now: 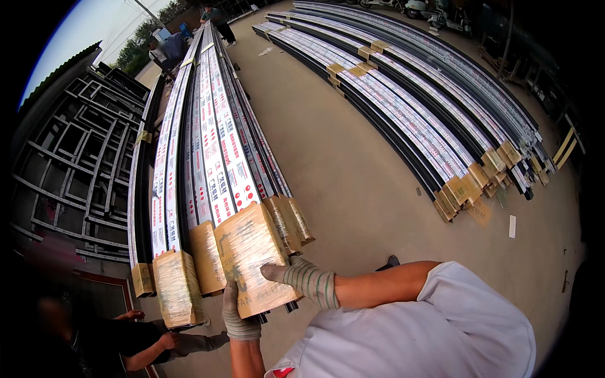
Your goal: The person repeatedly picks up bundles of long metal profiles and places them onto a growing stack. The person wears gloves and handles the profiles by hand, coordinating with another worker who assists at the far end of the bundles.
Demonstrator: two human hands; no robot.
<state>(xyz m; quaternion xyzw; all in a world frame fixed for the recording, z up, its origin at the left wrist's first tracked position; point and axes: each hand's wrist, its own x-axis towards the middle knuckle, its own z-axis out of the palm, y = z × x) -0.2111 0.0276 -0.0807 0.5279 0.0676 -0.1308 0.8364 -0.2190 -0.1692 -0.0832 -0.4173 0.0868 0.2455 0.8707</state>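
A bundle of long metal profiles [222, 145] in printed white film runs away from me. Its near end is wrapped in brown cardboard [247, 242] under clear stretch film. My left hand [241, 315], in a grey knitted glove, grips the near left corner, thumb up along the side. My right hand [305, 281], in a striped glove, holds the right side with its thumb on top of the cardboard. The fingers of both hands are mostly hidden under the bundle. Dark profile ends poke out beneath the wrap. Left of it lies another wrapped bundle [179, 283].
More bundles [403, 101] lie on the concrete floor at the right. Welded metal frames [82, 151] lean at the left. A person in dark clothes [94, 343] stands near left; another person [217, 22] is at the bundles' far end. Scooters [441, 12] stand far right.
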